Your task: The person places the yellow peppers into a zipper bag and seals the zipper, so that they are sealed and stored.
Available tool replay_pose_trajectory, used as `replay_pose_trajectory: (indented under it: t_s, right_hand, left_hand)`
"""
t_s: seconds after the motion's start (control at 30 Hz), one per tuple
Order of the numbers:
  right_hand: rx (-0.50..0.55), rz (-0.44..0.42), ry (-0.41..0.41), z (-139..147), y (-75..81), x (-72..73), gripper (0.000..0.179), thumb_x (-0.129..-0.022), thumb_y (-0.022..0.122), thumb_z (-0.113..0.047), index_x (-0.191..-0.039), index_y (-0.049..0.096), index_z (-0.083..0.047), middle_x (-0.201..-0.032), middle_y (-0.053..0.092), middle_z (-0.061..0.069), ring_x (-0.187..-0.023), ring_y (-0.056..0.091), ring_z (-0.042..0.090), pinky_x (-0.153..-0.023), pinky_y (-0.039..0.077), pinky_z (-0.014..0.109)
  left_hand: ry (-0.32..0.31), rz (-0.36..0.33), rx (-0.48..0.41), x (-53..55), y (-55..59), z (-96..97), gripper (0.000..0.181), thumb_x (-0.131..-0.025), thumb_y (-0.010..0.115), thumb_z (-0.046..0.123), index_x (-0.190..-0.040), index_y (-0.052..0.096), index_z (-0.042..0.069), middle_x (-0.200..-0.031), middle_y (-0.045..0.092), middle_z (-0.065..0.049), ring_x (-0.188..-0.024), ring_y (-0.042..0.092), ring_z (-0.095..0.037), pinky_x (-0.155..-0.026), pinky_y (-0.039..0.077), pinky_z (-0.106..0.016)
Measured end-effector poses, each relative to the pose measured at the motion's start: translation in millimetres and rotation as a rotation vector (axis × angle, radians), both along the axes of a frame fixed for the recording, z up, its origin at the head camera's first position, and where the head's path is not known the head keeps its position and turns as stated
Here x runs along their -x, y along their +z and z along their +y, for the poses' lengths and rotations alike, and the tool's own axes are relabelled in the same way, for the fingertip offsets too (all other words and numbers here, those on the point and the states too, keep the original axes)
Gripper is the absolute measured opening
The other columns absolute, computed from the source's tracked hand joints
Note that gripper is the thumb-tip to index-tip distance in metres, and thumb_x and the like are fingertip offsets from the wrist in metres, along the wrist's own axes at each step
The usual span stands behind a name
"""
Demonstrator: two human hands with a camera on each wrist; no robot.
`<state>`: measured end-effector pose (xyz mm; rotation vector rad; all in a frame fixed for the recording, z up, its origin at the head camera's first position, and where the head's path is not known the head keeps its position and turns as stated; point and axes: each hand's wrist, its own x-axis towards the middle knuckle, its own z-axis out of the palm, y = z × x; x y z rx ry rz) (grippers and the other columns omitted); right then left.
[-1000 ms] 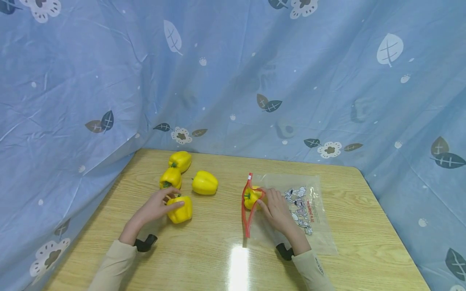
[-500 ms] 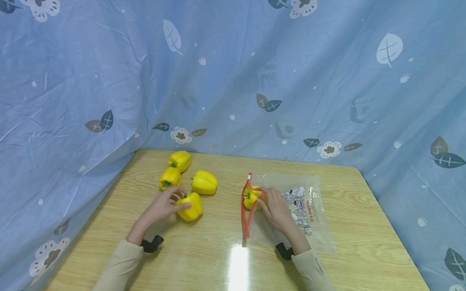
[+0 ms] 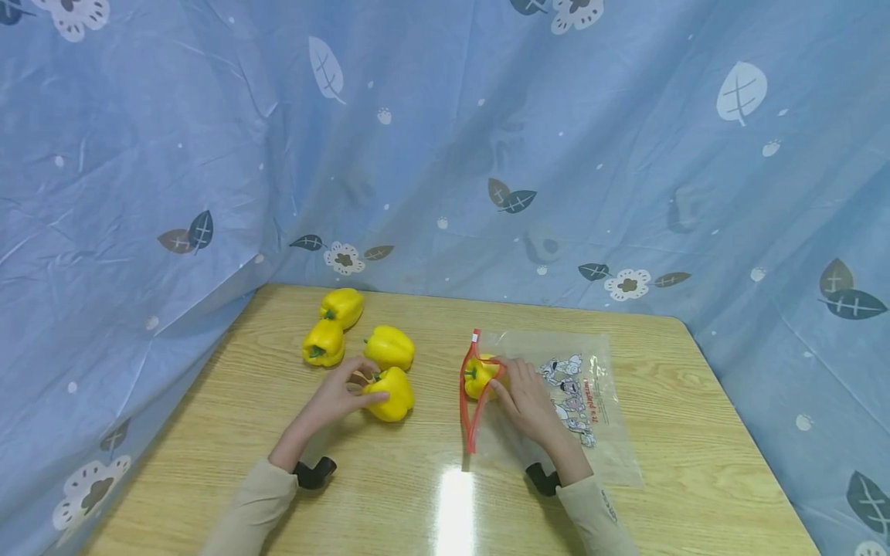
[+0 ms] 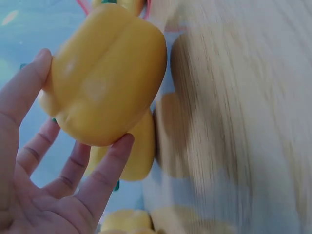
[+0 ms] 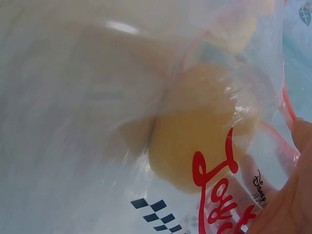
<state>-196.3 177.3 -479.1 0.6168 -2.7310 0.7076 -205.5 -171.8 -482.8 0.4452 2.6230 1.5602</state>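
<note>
My left hand (image 3: pixel 337 398) grips a yellow bell pepper (image 3: pixel 391 395) between thumb and fingers, its green stem toward the hand. The left wrist view shows this pepper (image 4: pixel 109 73) held up beside the tabletop, its shadow falling on the wood. On the right, my right hand (image 3: pixel 531 401) pinches the red-edged mouth of a clear zip bag (image 3: pixel 622 440) printed with cartoon figures and holds it apart. Just inside the mouth lies another yellow bell pepper (image 3: pixel 477 377), stem facing out. Through the plastic, the right wrist view shows that pepper (image 5: pixel 195 146) next to the right hand (image 5: pixel 287 195).
Behind the left hand lies a bell pepper (image 3: pixel 389 347), with a second pepper (image 3: pixel 324 344) and a third pepper (image 3: pixel 342 307) farther left and back. A wooden table (image 3: pixel 417 494) carries everything. Blue patterned cloth (image 3: pixel 445 154) hangs around its back and sides.
My left hand has carried its bell pepper to the right, away from the left-hand peppers and closer to the bag. The right hand and the bag have stayed in place.
</note>
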Motion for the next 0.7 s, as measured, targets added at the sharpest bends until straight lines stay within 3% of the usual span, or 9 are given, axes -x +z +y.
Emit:
replay_pose_trajectory:
  t_s: [0.23, 0.7]
  right_hand:
    - [-0.005, 0.005, 0.000, -1, 0.4, -0.1, 0.040, -0.097, 0.046, -0.030, -0.132, 0.042, -0.011, -0.110, 0.050, 0.007, -0.091, 0.042, 0.020, -0.074, 0.034, 0.029]
    - [0.007, -0.001, 0.011, -1, 1.5, -1.2, 0.041, -0.098, 0.046, -0.030, -0.134, 0.040, -0.012, -0.111, 0.050, 0.008, -0.094, 0.044, 0.022, -0.078, 0.037, 0.032]
  left_hand:
    - [-0.003, 0.033, -0.027, 0.0, -1.9, 14.0, 0.046, -0.072, 0.078, 0.038, -0.105, 0.056, 0.013, -0.107, 0.057, -0.005, -0.099, 0.056, -0.023, -0.085, 0.051, -0.039]
    - [-0.008, -0.006, -0.062, -5.1, 0.3, 48.6, 0.045, -0.071, 0.079, 0.038, -0.103, 0.057, 0.015, -0.106, 0.058, 0.001, -0.096, 0.056, -0.019, -0.081, 0.052, -0.034]
